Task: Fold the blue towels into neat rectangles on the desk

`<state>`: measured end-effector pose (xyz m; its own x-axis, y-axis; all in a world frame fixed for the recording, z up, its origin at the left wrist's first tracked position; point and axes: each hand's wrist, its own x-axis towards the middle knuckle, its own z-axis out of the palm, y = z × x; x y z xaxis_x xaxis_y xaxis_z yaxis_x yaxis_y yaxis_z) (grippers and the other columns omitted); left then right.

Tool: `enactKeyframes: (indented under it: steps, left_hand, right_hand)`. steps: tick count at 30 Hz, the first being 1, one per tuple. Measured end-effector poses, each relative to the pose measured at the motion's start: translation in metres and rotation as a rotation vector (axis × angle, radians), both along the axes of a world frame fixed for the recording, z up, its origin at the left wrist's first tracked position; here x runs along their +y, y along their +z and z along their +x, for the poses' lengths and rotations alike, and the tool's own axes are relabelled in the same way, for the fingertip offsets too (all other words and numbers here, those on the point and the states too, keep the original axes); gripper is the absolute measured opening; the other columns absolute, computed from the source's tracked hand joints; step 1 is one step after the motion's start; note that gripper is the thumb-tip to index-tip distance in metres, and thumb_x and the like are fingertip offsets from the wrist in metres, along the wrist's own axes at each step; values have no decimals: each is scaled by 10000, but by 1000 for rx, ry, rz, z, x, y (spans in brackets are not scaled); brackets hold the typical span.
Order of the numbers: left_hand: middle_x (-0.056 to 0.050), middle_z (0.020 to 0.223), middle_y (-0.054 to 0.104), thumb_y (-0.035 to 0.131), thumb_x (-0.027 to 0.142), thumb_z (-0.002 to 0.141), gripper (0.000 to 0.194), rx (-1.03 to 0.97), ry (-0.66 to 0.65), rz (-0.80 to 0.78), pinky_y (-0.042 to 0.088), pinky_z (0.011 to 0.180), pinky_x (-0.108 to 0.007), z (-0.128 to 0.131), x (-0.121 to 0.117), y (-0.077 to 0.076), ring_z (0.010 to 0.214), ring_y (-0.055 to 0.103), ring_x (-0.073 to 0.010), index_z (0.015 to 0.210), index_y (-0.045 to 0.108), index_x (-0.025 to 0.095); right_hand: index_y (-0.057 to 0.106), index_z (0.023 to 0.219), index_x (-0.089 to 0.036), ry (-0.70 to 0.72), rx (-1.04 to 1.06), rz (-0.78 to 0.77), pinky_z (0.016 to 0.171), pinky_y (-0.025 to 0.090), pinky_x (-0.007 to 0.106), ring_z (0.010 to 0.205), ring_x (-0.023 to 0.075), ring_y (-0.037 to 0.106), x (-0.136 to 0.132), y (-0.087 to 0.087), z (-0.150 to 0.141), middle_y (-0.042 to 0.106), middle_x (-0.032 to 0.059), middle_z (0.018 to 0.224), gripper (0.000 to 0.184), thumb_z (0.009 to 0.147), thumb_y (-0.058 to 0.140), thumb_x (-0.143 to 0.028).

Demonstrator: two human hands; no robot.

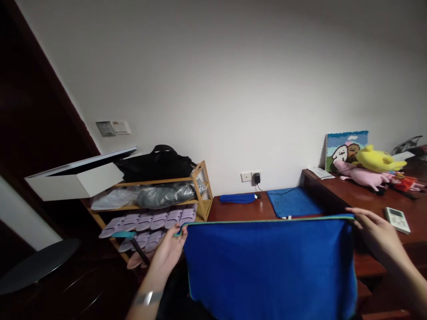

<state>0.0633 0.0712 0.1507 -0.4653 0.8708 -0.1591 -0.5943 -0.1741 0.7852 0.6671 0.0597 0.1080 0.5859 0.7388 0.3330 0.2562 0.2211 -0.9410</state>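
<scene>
Left hand (171, 249): fingers pinching one top corner of the blue cloth (270, 266).
Right hand (376, 229): fingers closed on the other top corner.
Blue cloth: hangs between both hands, green edging along the top.
White box (83, 183): beyond the left hand, atop the wooden rack (206, 186); interior dark, contents unclear.
Black bag (156, 165): beside the box, handle up.
Rack shelves: plastic-wrapped items (167, 194), then lilac slippers (158, 220) in rows.
Counter (236, 213): reddish-brown, beyond the cloth; holds a folded blue cloth (237, 198) and a flat blue cloth (295, 202).
Raised surface (363, 200): beyond the right hand; plush toys (378, 159), white remote (397, 220).
Wall (227, 98): pale, black adapter (256, 178) plugged in.
</scene>
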Motion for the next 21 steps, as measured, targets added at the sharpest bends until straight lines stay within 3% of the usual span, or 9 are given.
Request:
enactKeyframes:
  steps: [5,8,10,11,13,15,19,21]
  left_hand:
    - [-24,768,656,586,-22,828,221,28,-69,44,570,595,-199,15,73,52,668,633,-114,799,569,197]
    - [-9,781,658,539,35,878,179,46,-43,139,555,632,-200,13,90,81,691,622,-104,860,577,209]
    - [19,755,634,532,86,893,154,76,-14,228,540,633,-202,2,87,83,673,599,-99,917,593,225]
    - [35,736,617,563,121,883,137,109,2,277,533,625,-207,-5,82,76,658,586,-102,945,601,236]
    - [60,704,589,667,217,820,186,219,26,344,522,601,-227,-22,67,45,625,565,-116,994,615,258]
    - [66,693,597,751,356,731,324,345,43,257,506,564,-249,-36,49,-4,592,567,-132,1015,620,272]
    - [37,617,627,814,504,535,464,477,11,5,443,452,-292,-40,16,-116,459,551,-167,876,611,262]
    - [33,559,611,762,603,511,466,644,-54,-157,436,454,-300,-35,4,-163,421,554,-176,789,606,262]
  right_hand:
    - [763,937,-112,112,163,-29,576,410,266,645,120,533,81,53,-8,731,59,804,442,707,794,-489]
    - [744,1040,-90,131,135,31,607,373,264,663,100,483,103,83,-7,697,33,787,404,800,732,-415]
    - [747,1062,-117,123,100,82,607,371,256,675,99,480,100,91,-3,699,30,824,397,810,723,-423]
    - [751,1054,-134,114,76,104,603,377,254,678,104,491,94,89,1,702,34,839,401,803,729,-447]
    - [763,994,-171,90,4,119,606,422,261,701,133,545,77,72,8,724,60,880,408,775,756,-515]
    - [771,899,-213,88,-85,96,655,498,288,768,185,617,59,36,13,753,84,925,415,737,775,-595]
    - [785,764,-252,195,-154,-49,680,570,325,722,224,671,36,-72,8,772,60,808,457,666,745,-696]
    - [798,741,-246,238,-122,-137,650,583,331,674,232,685,34,-128,0,781,67,761,470,637,726,-699]
